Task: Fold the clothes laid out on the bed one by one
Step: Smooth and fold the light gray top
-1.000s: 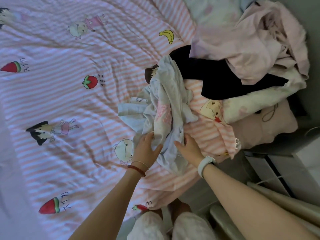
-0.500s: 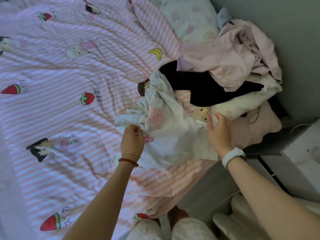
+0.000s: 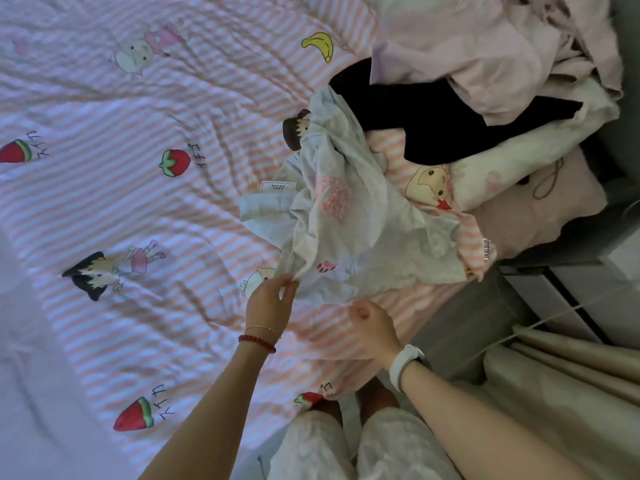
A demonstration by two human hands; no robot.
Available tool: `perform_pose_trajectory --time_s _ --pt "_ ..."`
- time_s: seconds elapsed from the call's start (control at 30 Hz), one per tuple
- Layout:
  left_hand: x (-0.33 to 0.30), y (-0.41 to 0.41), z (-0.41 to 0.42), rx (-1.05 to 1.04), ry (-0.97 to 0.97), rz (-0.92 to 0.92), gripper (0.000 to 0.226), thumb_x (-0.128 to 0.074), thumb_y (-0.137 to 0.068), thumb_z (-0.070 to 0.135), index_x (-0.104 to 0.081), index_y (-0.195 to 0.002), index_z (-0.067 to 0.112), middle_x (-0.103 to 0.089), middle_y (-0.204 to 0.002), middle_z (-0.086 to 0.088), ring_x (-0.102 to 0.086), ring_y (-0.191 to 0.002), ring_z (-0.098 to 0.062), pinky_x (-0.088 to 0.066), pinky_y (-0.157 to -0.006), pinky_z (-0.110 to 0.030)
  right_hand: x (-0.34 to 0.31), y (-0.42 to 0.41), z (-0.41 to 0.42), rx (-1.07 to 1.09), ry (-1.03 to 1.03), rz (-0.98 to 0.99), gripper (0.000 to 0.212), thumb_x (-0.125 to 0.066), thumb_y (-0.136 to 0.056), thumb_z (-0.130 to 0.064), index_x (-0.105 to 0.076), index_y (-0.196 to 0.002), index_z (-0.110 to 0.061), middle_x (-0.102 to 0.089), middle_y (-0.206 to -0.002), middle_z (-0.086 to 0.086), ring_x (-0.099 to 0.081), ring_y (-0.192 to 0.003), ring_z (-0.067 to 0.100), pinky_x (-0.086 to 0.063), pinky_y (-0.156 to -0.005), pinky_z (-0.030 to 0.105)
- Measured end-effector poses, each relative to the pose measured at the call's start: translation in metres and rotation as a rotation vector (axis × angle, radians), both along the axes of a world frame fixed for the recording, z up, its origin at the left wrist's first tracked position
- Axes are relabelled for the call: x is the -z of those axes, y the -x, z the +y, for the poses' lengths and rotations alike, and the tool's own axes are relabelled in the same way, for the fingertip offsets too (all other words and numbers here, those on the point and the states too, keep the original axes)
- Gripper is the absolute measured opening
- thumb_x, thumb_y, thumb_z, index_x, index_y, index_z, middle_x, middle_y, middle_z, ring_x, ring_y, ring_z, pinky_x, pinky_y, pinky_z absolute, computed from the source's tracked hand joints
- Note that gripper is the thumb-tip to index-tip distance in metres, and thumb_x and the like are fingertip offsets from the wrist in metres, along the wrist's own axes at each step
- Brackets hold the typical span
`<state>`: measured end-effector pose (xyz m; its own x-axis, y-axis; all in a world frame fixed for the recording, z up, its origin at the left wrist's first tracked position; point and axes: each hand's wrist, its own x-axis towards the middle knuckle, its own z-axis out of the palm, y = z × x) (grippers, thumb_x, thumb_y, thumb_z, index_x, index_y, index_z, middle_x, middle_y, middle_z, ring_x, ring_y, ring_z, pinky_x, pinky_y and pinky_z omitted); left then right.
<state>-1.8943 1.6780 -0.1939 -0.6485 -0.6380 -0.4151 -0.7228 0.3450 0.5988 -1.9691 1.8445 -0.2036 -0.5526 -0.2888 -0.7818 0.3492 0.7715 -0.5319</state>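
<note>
Hands work a crumpled pale garment (image 3: 353, 233) near the bed's (image 3: 104, 202) right edge: left hand (image 3: 272, 301) pinches its lower-left hem, right hand (image 3: 372, 323) curls on the near edge. Piled clothes (image 3: 485, 64) crowd the right; striped bedding lies bare leftward.

Red bead bracelet (image 3: 257, 342), white wristband (image 3: 403, 365)

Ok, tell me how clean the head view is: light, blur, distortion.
Head view: dim, flat, bluish-pink light with soft shadows and no glare; the right hand is slightly motion-blurred, the left hand pinching the pale garment sharper; wide-angle bending curves the bedspread stripes.
</note>
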Motion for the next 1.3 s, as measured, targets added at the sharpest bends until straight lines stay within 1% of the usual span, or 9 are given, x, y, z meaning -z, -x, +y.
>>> perform_pose_trajectory --time_s 0.13,0.23,0.4,0.5,0.63,0.8,1.03,1.13,1.3 --pt "-0.015 0.01 0.0 -0.118 -0.168 0.163 0.013 -0.06 -0.089 0.012 -0.066 -0.08 0.007 -0.059 -0.063 0.008 -0.053 -0.061 0.0 -0.037 -0.058 -0.007 -0.003 -0.004 -0.029 0.469 0.109 -0.293 0.026 -0.05 -0.094 -0.036 -0.062 -0.099 -0.013 -0.059 -0.089 0.004 -0.055 -0.082 0.018 -0.044 -0.067 0.024" --pt "-0.03 0.014 0.002 -0.177 -0.341 0.221 0.022 -0.059 -0.089 0.01 -0.06 -0.069 0.019 -0.053 -0.056 0.007 -0.048 -0.055 -0.005 -0.042 -0.06 -0.024 -0.009 0.0 -0.044 0.764 0.227 -0.434 0.023 -0.05 -0.095 -0.036 -0.057 -0.103 -0.015 -0.06 -0.096 0.001 -0.059 -0.089 0.015 -0.048 -0.077 0.028" --pt "-0.051 0.027 0.004 0.002 -0.366 0.148 0.02 -0.061 -0.088 0.012 -0.056 -0.07 0.018 -0.056 -0.066 0.002 -0.056 -0.067 -0.02 -0.048 -0.071 -0.034 -0.046 0.031 -0.045 1.037 0.351 -0.113 0.02 -0.049 -0.094 -0.011 -0.058 -0.112 -0.008 -0.063 -0.102 0.012 -0.063 -0.091 0.025 -0.054 -0.076 0.037" --pt "-0.069 0.045 0.004 0.115 -0.285 0.206 0.013 -0.065 -0.085 0.012 -0.06 -0.097 0.01 -0.056 -0.099 -0.002 -0.058 -0.083 -0.014 -0.047 -0.074 -0.02 -0.079 0.054 -0.031 0.927 0.305 0.161 0.017 -0.045 -0.096 -0.011 -0.054 -0.11 -0.008 -0.061 -0.11 0.015 -0.059 -0.103 0.028 -0.05 -0.093 0.04" --pt "-0.114 0.096 -0.001 0.29 -0.138 0.357 0.023 -0.064 -0.086 0.016 -0.062 -0.107 0.007 -0.056 -0.108 -0.003 -0.054 -0.09 -0.011 -0.041 -0.079 -0.021 -0.135 0.085 0.003 0.561 0.311 0.503 0.017 -0.04 -0.099 -0.019 -0.052 -0.11 -0.016 -0.059 -0.101 -0.002 -0.056 -0.09 0.002 -0.044 -0.069 0.006" --pt "-0.209 0.179 0.02 0.627 -0.124 0.639 0.027 -0.062 -0.088 0.012 -0.06 -0.114 0.008 -0.058 -0.114 -0.004 -0.057 -0.104 -0.019 -0.042 -0.084 -0.02 -0.233 0.133 0.047 0.111 0.255 0.743 0.023 -0.041 -0.098 -0.01 -0.054 -0.117 -0.004 -0.058 -0.095 0.006 -0.053 -0.087 0.021 -0.041 -0.073 0.015" --pt "-0.344 0.249 0.076 1.064 -0.287 0.842 0.047 -0.059 -0.09 0.011 -0.044 -0.134 0.016 -0.044 -0.13 0.011 -0.042 -0.119 -0.002 -0.038 -0.096 -0.017 -0.386 0.158 0.089 -0.057 0.183 1.099 0.023 -0.056 -0.09 -0.007 -0.046 -0.085 -0.027 -0.057 -0.073 -0.015 -0.047 -0.067 -0.001 -0.035 -0.064 0.007" --pt "-0.381 0.256 0.098 1.112 -0.463 0.845 0.039 -0.06 -0.088 0.005 -0.05 -0.12 0.024 -0.058 -0.113 -0.002 -0.053 -0.102 -0.009 -0.045 -0.093 -0.029 -0.43 0.154 0.106 0.025 0.189 1.19 0.027 -0.06 -0.087 -0.01 -0.042 -0.081 -0.028 -0.067 -0.076 0.0 -0.053 -0.069 0.013 -0.038 -0.066 0.017" --pt "-0.423 0.266 0.121 1.052 -0.426 0.99 0.023 -0.063 -0.085 0.005 -0.055 -0.074 0.024 -0.055 -0.067 0.008 -0.047 -0.061 0.001 -0.038 -0.064 -0.019 -0.451 0.147 0.136 0.235 0.296 1.27 0.028 -0.068 -0.082 -0.011 -0.046 -0.088 -0.028 -0.059 -0.065 -0.005 -0.045 -0.055 0.01 -0.037 -0.055 0.017"
